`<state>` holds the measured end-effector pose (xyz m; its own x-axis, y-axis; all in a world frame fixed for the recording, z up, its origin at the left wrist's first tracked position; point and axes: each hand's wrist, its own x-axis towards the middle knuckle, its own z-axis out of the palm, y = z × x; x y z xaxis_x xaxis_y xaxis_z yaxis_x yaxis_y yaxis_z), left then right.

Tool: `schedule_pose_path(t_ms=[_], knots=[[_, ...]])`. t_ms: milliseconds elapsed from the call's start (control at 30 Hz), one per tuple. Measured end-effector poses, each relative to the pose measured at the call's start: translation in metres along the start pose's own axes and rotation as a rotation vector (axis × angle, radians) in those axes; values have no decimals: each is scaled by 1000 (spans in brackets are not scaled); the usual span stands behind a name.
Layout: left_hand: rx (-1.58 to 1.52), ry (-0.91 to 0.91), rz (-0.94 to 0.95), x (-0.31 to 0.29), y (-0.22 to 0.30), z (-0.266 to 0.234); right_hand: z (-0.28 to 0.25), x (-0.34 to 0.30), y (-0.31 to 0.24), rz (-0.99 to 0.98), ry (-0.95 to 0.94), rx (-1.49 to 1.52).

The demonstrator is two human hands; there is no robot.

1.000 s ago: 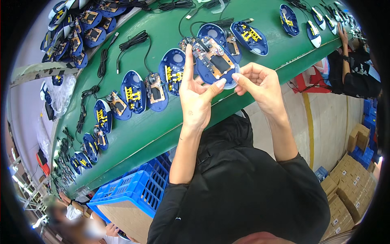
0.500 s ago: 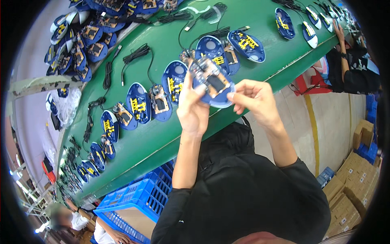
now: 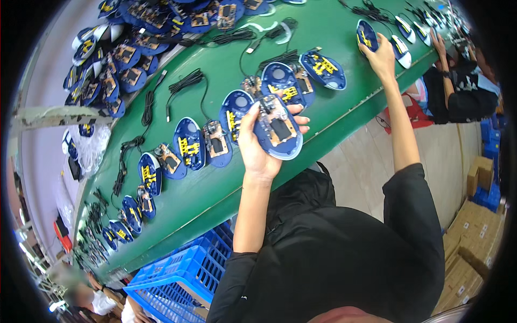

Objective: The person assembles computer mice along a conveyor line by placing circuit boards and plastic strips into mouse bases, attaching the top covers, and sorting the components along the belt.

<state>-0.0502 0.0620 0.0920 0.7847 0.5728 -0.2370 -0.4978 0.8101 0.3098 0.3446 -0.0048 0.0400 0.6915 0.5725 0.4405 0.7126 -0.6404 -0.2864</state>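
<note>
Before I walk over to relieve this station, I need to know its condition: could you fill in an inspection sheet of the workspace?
Surface: green table, with parts laid along it.
Job's things: blue base carrying a circuit board, held; blue shell with yellow parts; similar shells in a row.
Clutter: heaped parts at upper left; pale curved pieces.
Left hand: holds the base, thumb at its left edge.
Right hand: touches the shell; grip firmness unclear.
Cables: black, bundled cables on the table.
Surroundings: blue crate, cardboard boxes, co-worker's hand at upper right.
Spills: nothing seen.
</note>
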Motion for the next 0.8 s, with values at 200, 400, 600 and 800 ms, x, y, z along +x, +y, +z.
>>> schedule_pose_path(t_ms=[200, 400, 600, 800], knots=[[102, 55, 53, -15, 21, -37, -80, -1, -65, -175, -548, 54], [138, 35, 41, -36, 24, -30, -75, 5, -137, -303, -750, 184], [51, 93, 67, -59, 40, -28, 5, -60, -138, -191, -296, 176], [-48, 110, 87, -51, 34, -16, -12, -71, -133, -285, -55, 344]])
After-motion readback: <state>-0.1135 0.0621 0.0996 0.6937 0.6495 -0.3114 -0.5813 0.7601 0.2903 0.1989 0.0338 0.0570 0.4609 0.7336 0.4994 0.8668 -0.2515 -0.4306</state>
